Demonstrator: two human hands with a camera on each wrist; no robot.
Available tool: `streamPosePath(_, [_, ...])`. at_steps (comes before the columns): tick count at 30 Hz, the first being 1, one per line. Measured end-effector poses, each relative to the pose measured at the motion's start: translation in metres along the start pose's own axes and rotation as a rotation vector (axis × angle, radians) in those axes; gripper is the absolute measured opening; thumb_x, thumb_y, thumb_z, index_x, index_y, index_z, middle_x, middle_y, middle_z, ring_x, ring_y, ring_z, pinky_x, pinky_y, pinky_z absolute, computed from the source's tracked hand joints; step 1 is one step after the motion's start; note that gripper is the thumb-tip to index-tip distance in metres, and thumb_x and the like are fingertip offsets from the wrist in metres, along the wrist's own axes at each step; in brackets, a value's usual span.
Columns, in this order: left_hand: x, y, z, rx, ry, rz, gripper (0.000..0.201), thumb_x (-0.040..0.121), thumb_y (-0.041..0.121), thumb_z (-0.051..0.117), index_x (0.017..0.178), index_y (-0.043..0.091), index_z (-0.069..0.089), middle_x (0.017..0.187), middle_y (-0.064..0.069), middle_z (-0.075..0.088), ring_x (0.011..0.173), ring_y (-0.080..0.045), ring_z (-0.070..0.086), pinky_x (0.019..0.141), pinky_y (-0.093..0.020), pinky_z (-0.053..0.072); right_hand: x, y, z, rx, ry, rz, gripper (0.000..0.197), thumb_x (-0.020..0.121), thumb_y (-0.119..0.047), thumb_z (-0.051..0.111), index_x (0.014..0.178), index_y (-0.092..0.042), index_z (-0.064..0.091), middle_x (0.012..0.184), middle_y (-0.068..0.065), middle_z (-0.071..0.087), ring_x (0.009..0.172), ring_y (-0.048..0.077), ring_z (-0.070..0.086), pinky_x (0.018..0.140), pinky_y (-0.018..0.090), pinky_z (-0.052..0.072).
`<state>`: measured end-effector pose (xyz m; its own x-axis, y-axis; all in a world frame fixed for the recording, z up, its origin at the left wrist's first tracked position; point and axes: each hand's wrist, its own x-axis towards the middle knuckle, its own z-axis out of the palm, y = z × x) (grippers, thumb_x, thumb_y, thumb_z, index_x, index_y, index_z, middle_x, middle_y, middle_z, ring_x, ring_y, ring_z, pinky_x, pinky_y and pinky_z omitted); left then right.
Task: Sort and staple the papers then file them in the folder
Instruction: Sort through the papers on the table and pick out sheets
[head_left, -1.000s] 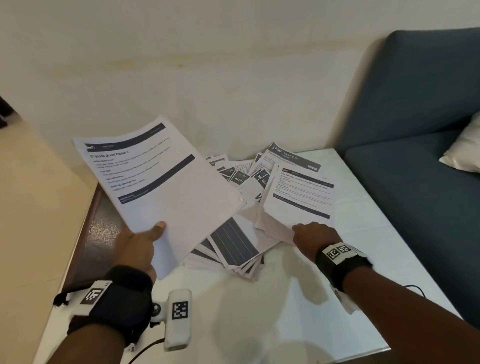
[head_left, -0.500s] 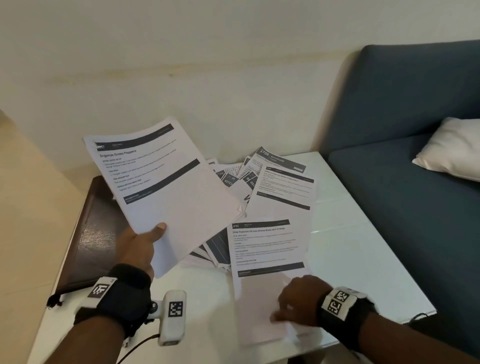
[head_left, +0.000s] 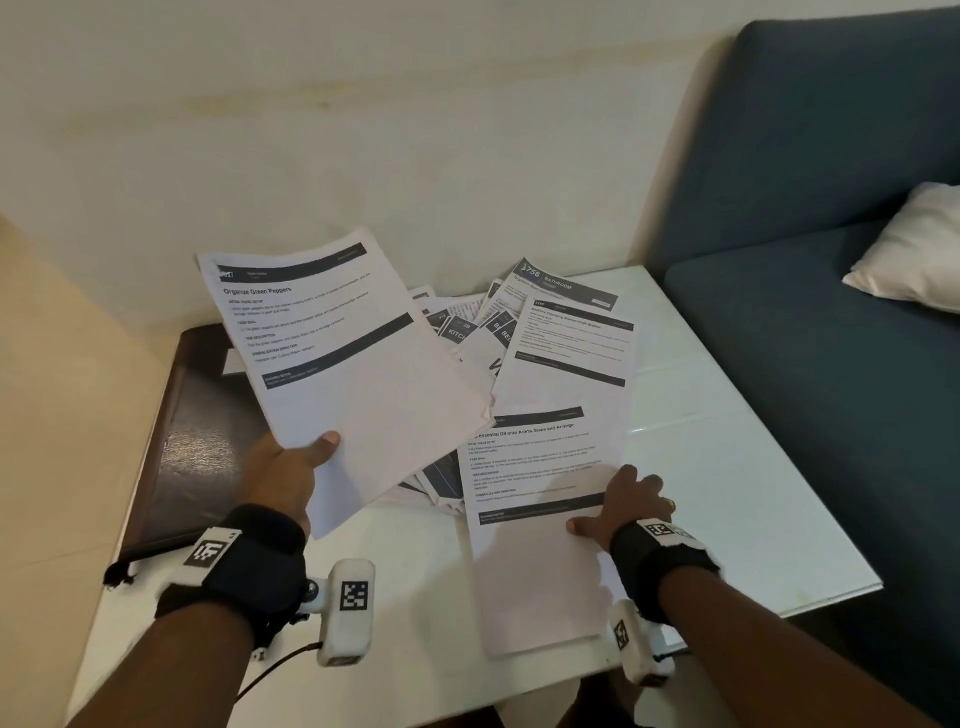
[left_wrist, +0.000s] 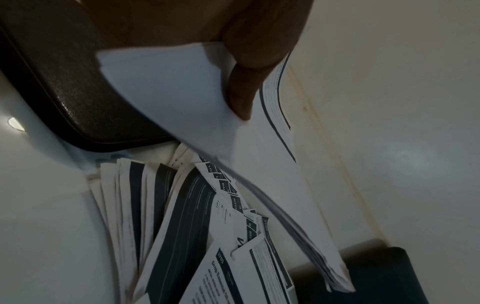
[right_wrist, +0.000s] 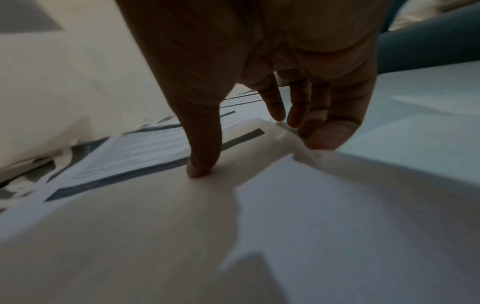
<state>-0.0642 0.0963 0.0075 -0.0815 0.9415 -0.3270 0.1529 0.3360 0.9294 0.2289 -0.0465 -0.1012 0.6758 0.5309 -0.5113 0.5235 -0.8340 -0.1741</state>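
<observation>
My left hand (head_left: 306, 457) holds a stack of printed sheets (head_left: 353, 364) raised over the table, thumb on top; the top sheet reads "Organize Green Peppers". In the left wrist view the thumb (left_wrist: 241, 86) clamps that stack (left_wrist: 182, 98). My right hand (head_left: 618, 504) is at the right edge of a single printed sheet (head_left: 535, 467) lying near the table's front. Its thumb (right_wrist: 202, 164) presses on top and the fingers (right_wrist: 324, 131) curl at the buckled edge. A loose pile of papers (head_left: 467, 332) lies behind. A dark brown folder (head_left: 197, 441) lies shut at the left.
The white glossy table (head_left: 727, 467) stands against a cream wall (head_left: 415, 156). A blue sofa (head_left: 831, 338) with a white pillow (head_left: 914, 249) adjoins its right side. The pulled sheet overhangs the table's front edge.
My right hand drew one sheet out of the pile toward the front edge, then shifted from the sheet's bottom to its right edge. The left hand kept its stack raised.
</observation>
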Motion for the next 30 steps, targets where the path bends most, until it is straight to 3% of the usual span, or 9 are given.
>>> streamPosePath(5, [0.003,-0.008,-0.001,0.028,-0.024,-0.025,0.022,0.091,0.008,0.066,0.11,0.014,0.056,0.11,-0.007,0.06,0.105,-0.032,0.052,0.099,-0.047,0.041,0.007,0.004,-0.003,0.078,-0.039,0.009,0.078,0.064,-0.044,0.085,0.113,-0.017,0.031,0.116,0.008,0.056,0.112,0.034,0.056,0.095,0.044,0.048])
streamPosePath(7, [0.002,-0.009,0.0,0.029,-0.054,-0.037,0.021,0.091,0.008,0.066,0.11,0.014,0.059,0.107,-0.005,0.063,0.104,-0.032,0.055,0.1,-0.05,0.042,0.008,0.009,0.0,0.115,-0.031,0.005,0.059,0.071,-0.037,0.078,0.107,-0.02,0.033,0.108,0.005,0.06,0.108,0.033,0.057,0.094,0.043,0.048])
streamPosePath(9, [0.0,-0.009,0.003,0.026,-0.09,-0.043,0.023,0.09,0.005,0.066,0.112,0.012,0.061,0.104,-0.004,0.066,0.102,-0.031,0.057,0.099,-0.05,0.043,0.006,0.012,0.0,0.169,-0.007,-0.039,0.032,0.082,-0.029,0.064,0.107,-0.02,0.045,0.111,0.006,0.064,0.105,0.031,0.06,0.089,0.037,0.05])
streamPosePath(11, [-0.002,-0.011,0.007,0.026,-0.129,-0.047,0.025,0.09,0.003,0.066,0.114,0.009,0.061,0.1,-0.002,0.066,0.099,-0.03,0.058,0.097,-0.048,0.044,0.005,0.014,-0.004,0.236,0.012,-0.085,0.018,0.091,-0.022,0.053,0.109,-0.017,0.055,0.115,0.008,0.064,0.104,0.03,0.061,0.083,0.03,0.048])
streamPosePath(17, [-0.012,-0.013,0.02,0.04,-0.284,-0.031,0.025,0.089,-0.002,0.066,0.111,0.01,0.063,0.1,0.0,0.068,0.094,-0.02,0.061,0.093,-0.04,0.045,-0.004,0.011,-0.057,0.56,0.093,-0.26,0.024,0.094,-0.008,0.054,0.114,-0.01,0.067,0.114,0.011,0.066,0.105,0.03,0.059,0.091,0.034,0.045])
streamPosePath(21, [-0.017,-0.012,0.027,0.057,-0.392,-0.054,0.022,0.089,0.001,0.066,0.107,0.014,0.065,0.104,-0.003,0.071,0.1,-0.026,0.064,0.095,-0.045,0.048,-0.018,0.009,-0.092,0.783,0.128,-0.304,0.025,0.095,-0.008,0.055,0.117,-0.01,0.066,0.115,0.008,0.066,0.105,0.029,0.059,0.096,0.044,0.049])
streamPosePath(24, [-0.02,-0.012,0.03,0.071,-0.462,-0.07,0.034,0.087,0.002,0.069,0.12,0.011,0.062,0.11,-0.008,0.072,0.104,-0.031,0.065,0.095,-0.049,0.051,-0.029,0.008,-0.103,0.938,0.073,-0.3,0.026,0.096,-0.009,0.055,0.117,-0.016,0.068,0.115,0.006,0.069,0.103,0.031,0.063,0.093,0.052,0.052])
streamPosePath(30, [-0.026,-0.015,0.033,0.124,-0.55,-0.111,0.027,0.088,0.005,0.068,0.111,0.019,0.063,0.106,-0.007,0.073,0.103,-0.031,0.065,0.094,-0.049,0.05,-0.046,-0.004,-0.103,1.055,-0.069,-0.364,0.027,0.099,-0.009,0.051,0.114,-0.023,0.069,0.111,0.001,0.072,0.104,0.031,0.064,0.094,0.054,0.052])
